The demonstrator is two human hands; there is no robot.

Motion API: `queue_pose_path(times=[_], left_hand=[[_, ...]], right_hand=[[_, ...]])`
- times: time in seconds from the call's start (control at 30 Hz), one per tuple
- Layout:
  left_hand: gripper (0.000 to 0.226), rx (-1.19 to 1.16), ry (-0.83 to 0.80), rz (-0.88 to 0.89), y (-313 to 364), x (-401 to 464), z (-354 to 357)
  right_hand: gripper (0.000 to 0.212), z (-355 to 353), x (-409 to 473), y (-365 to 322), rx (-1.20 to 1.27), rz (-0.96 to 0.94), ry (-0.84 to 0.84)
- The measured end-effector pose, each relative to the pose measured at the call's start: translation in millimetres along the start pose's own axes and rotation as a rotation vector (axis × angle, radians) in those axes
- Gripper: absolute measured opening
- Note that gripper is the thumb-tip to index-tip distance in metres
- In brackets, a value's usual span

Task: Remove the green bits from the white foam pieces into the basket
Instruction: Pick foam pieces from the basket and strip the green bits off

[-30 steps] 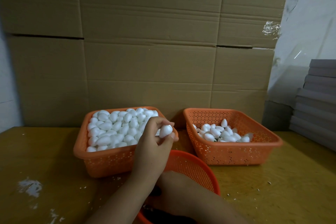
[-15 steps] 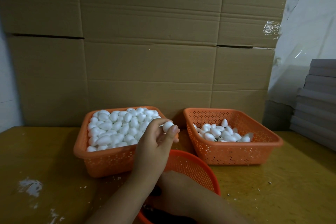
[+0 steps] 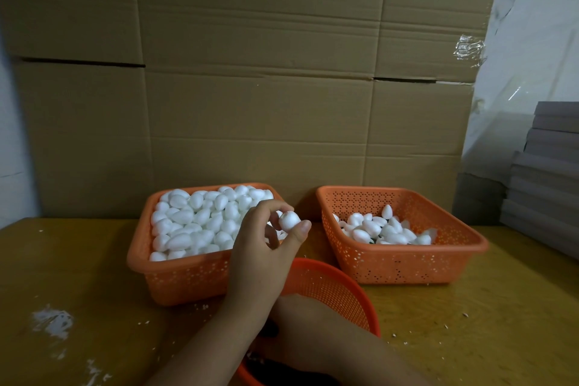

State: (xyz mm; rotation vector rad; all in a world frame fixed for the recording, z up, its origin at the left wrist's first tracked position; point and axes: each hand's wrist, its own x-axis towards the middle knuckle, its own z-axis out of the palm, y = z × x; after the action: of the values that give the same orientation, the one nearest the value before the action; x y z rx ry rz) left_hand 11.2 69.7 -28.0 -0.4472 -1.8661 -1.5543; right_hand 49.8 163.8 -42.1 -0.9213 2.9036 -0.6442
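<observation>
Sorting barely begun: left basket (image 3: 175, 279) heaped, right basket (image 3: 407, 266) sparse. Left hand (image 3: 260, 260) pinches foam piece (image 3: 289, 220); right hand (image 3: 297, 323) grip indiscernible.

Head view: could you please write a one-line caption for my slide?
Left hand pinches one white foam piece between two orange baskets on a yellow table.
</observation>
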Motion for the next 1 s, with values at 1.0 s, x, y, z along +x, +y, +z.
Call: queue_pose_path(times=[1.0], left_hand=[[0.024,-0.133,-0.092,-0.050,-6.9,-0.8,6.6]], right_hand=[[0.028,0.8,0.2,0.6,-0.008,-0.018,0.036]])
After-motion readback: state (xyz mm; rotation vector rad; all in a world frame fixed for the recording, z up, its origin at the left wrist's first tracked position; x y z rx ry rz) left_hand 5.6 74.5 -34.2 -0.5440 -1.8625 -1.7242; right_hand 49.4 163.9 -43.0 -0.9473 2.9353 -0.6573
